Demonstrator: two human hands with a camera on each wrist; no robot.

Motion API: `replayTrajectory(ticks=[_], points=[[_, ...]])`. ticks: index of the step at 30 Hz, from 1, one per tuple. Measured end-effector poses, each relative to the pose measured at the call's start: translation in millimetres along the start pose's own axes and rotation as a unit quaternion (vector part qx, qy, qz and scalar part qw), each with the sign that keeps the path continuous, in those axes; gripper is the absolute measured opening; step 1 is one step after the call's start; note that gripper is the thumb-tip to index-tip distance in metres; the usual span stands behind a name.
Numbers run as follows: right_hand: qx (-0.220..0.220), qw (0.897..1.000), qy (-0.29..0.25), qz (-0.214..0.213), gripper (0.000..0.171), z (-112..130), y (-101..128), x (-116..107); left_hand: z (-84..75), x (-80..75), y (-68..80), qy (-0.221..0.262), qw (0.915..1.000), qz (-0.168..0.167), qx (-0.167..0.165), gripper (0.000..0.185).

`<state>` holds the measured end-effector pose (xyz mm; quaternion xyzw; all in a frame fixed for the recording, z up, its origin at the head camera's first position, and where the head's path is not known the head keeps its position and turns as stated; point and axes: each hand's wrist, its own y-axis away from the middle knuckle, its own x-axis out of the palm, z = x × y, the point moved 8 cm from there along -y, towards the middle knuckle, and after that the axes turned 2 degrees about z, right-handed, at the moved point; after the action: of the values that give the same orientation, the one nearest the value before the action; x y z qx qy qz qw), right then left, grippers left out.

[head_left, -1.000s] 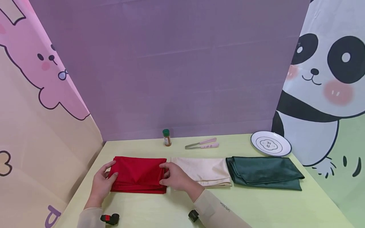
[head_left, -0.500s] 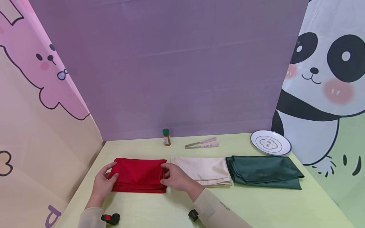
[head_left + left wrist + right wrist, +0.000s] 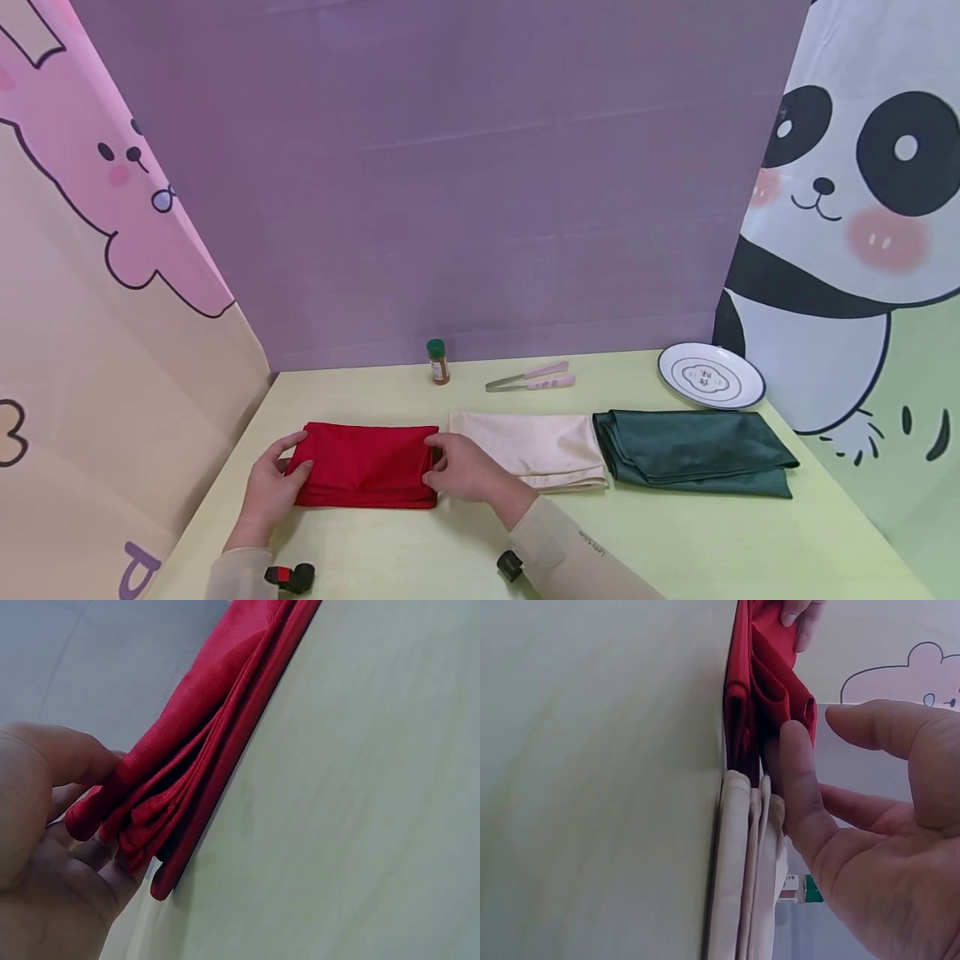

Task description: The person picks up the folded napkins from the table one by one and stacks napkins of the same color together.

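Two bare hands: left hand (image 3: pixel 270 492), right hand (image 3: pixel 465 468). Long beige sleeves, the right sleeve (image 3: pixel 570 554) with small dark lettering, unreadable. Small black device at each wrist, 6 o'clock; the left one (image 3: pixel 288 577) apparently red-marked.

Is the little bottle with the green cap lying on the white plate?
No, the bottle stands upright on the table, far left of the plate.

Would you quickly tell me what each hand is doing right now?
Left hand: pinches the left end of the folded red cloth.
Right hand: fingers and thumb curled round the red cloth's right end.
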<state>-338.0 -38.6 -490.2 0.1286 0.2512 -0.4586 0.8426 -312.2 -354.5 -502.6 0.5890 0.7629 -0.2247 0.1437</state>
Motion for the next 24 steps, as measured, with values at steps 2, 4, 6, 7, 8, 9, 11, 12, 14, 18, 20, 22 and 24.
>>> replayTrajectory(ticks=[2, 4, 6, 7, 8, 9, 11, 12, 14, 18, 20, 22, 24], points=[[-0.002, 1.0, 0.002, 0.0, 0.059, 1.0, 0.8, -0.9, -0.2, -0.1, 0.0, -0.004, 1.0, 0.001, 0.002, 0.05], [-0.003, 1.0, -0.001, 0.001, 0.058, 1.7, 1.7, -1.7, 0.5, -0.2, -0.3, -0.006, 1.0, 0.003, 0.002, 0.051], [-0.003, 1.0, -0.001, 0.0, 0.058, 2.1, 2.2, -2.3, 1.4, -0.4, -0.5, -0.008, 1.0, 0.006, 0.001, 0.051], [-0.002, 1.0, -0.001, 0.0, 0.058, 2.2, 2.4, -2.6, 1.7, -0.7, -0.5, -0.008, 1.0, 0.006, 0.0, 0.051], [-0.001, 1.0, -0.001, -0.001, 0.058, 2.2, 2.4, -2.9, 1.8, -1.1, -0.3, -0.009, 0.9999, 0.005, 0.0, 0.05], [-0.001, 1.0, -0.001, -0.001, 0.058, 2.0, 2.4, -3.0, 1.9, -1.4, -0.2, -0.009, 0.9999, 0.005, 0.0, 0.05], [-0.001, 1.0, -0.002, -0.002, 0.057, 1.5, 1.4, -3.1, 2.2, -2.1, 0.3, -0.012, 0.9999, 0.003, 0.001, 0.049], [-0.001, 1.0, -0.004, -0.002, 0.057, 1.3, 1.0, -3.1, 2.2, -2.3, 0.7, -0.013, 0.9999, 0.003, 0.001, 0.049], [0.0, 1.0, -0.008, -0.002, 0.057, 0.7, 0.4, -3.0, 1.9, -2.5, 1.5, -0.016, 0.9999, 0.002, 0.003, 0.049], [0.003, 1.0, -0.012, 0.001, 0.056, -1.3, -0.4, -2.7, 1.8, -2.3, 1.8, -0.027, 0.9996, 0.006, 0.005, 0.05], [0.0, 1.0, -0.01, 0.001, 0.056, -1.9, -0.7, -3.2, 1.5, -2.3, 1.5, -0.034, 0.9994, 0.006, 0.008, 0.05], [-0.004, 1.0, -0.013, -0.001, 0.056, -2.3, -1.0, -4.1, 1.6, -2.2, 1.3, -0.039, 0.9992, 0.006, 0.01, 0.05], [-0.006, 1.0, -0.016, -0.003, 0.055, -2.5, -0.9, -5.2, 1.9, -2.1, 1.1, -0.044, 0.999, 0.006, 0.01, 0.05]])
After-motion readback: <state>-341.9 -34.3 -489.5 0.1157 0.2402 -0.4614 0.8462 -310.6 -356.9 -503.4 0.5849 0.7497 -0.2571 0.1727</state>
